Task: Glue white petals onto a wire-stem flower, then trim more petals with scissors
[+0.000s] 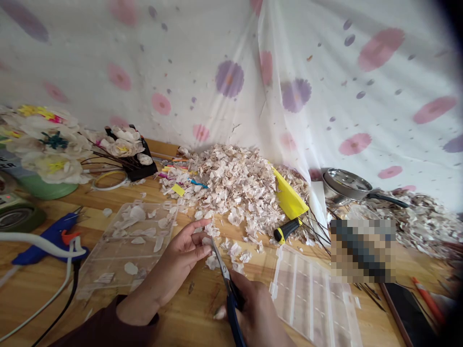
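My left hand [183, 248] is closed in a pinch above the wooden table, thumb and fingers together on a small pale petal-like flake [209, 241]. Much of that flake is hidden by the fingers. My right hand [258, 308] grips a pair of dark-handled scissors [224, 272], whose blades point up and away to the fingertips of my left hand. Whether the blades touch the flake I cannot tell. Small loose flakes [235, 249] lie on the wood just beyond the blades. Behind them rises a large heap of similar pale flakes [231, 178].
Left are a clear plastic lid [97, 250] with flakes on it, a blue glue gun [54, 238] with cords, and white craft flowers [54, 144]. Right are a clear compartment box [314, 299], a yellow-black handled tool [287, 230], a metal pan [347, 183] and a phone [408, 313].
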`<state>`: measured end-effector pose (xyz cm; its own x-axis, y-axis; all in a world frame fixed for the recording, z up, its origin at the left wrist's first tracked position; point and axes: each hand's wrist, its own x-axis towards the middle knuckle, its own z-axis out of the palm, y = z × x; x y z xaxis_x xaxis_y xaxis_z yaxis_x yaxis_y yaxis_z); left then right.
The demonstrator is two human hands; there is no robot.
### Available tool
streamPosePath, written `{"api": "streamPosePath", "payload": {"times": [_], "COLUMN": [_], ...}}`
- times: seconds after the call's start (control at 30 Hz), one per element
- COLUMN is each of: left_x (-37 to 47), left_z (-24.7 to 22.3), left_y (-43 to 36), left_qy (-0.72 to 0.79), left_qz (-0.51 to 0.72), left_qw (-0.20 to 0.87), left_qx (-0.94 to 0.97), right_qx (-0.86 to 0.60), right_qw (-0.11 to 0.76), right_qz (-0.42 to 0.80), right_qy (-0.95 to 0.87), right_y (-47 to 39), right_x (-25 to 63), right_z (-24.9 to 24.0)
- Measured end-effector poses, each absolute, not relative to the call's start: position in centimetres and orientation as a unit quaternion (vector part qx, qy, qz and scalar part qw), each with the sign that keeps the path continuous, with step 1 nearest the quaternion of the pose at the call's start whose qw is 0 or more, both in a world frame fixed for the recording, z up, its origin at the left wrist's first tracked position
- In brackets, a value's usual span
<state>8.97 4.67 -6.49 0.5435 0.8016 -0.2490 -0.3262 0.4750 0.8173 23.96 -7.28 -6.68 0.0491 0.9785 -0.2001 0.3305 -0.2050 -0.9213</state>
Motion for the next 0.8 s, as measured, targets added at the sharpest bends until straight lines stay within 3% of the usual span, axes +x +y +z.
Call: {"api": "streamPosePath", "payload": {"times": [0.17, 0.5, 0.8], "left_x": [9.0, 9.6, 10.0], "left_z": [-6.8, -7.6, -8.6], "left_y": [4.6, 3.8, 2.3], "left_qy": [0.324, 0.379, 0.374], "left_qz": [0.355, 0.296, 0.221], "left_qw": [0.795, 0.782, 0.768], "left_qx": [0.371, 0.397, 0.470], "right_qx": [-0.624, -0.585, -0.597], "right_qw": [0.380, 0.541, 0.594], "right_qz": [0.454, 0.510, 0.450], "right_qy": [-0.510, -0.323, -0.296], "right_y": [-7.6, -7.1, -6.6], "right_x": [24.3, 23.9, 23.7], "right_z": [-8.3, -8.6, -8.2]}}
